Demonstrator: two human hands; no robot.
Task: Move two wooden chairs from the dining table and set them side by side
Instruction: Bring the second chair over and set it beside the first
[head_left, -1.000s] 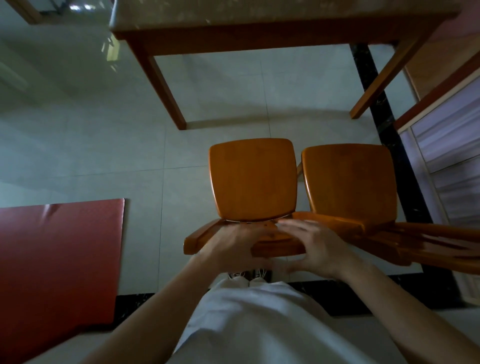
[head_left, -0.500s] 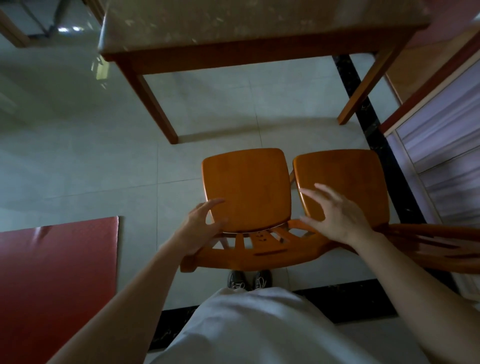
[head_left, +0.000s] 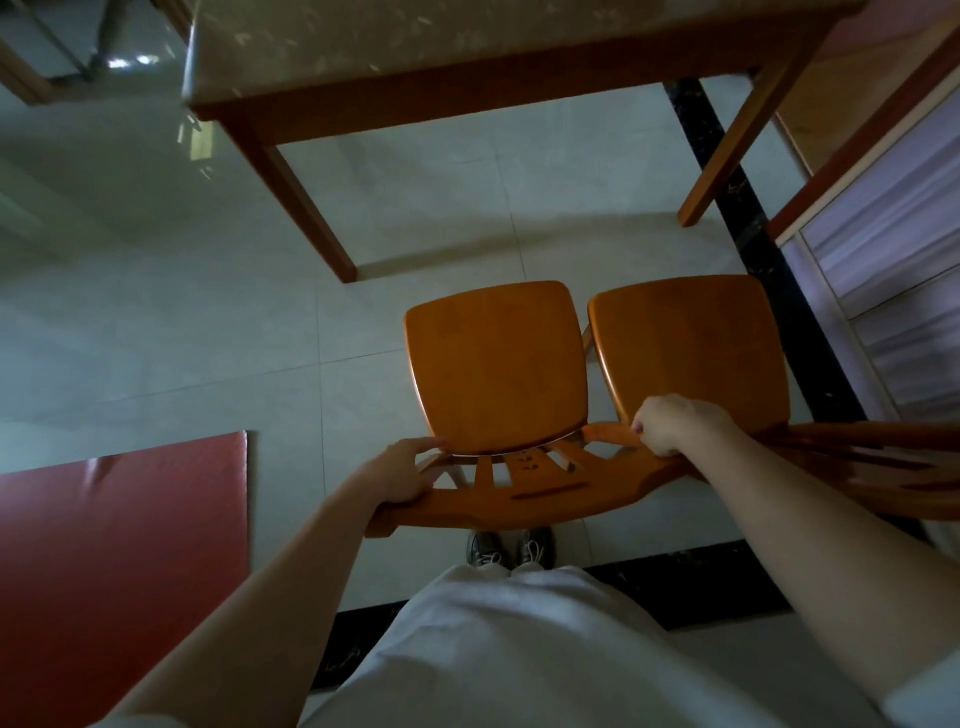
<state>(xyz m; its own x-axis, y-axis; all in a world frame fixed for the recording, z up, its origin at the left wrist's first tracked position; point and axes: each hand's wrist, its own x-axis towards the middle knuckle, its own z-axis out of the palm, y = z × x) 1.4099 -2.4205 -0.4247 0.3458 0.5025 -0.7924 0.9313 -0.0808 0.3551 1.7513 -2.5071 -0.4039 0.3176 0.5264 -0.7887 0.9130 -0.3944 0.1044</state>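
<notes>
Wooden chairs (head_left: 496, 369) touch; our left hand (head_left: 400, 475) and right hand (head_left: 670, 423) curl around the backrest (head_left: 519, 496), risking pinched fingers.

We see two orange wooden chairs (head_left: 496, 364) with smooth, glossy varnish, a stone-like speckled tabletop (head_left: 467, 36), and shiny pale floor tiles (head_left: 182, 312).

No text, label, brand, number or sign can be read anywhere: the chairs, bench, floor and cupboard all show plain surfaces only.
</notes>
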